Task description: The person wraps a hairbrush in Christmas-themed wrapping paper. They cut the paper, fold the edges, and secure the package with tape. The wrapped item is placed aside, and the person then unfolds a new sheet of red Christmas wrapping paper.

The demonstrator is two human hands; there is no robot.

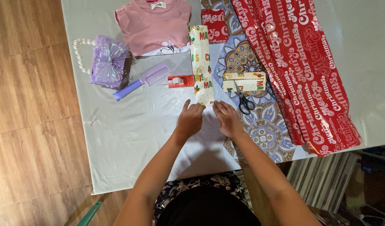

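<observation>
Both hands, left hand [190,120] and right hand [227,119], rest flat, fingers spread, holding nothing, at the near end of the long cream-coloured printed paper-wrapped package [201,62] mid-frame; pressing evenly should keep the fold crisp.

Scissors [244,101] right of wrapped roll [201,62], tape dispenser [180,80] left, on table [117,125]

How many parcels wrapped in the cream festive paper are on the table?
2. A long parcel lies lengthwise at the centre, its near end at the fingertips of both hands. A short box sits just right of it, by the scissors. None seem hidden.

Pale grey table [117,138] on brown wood-plank floor [29,125] — evenly lit.
</observation>
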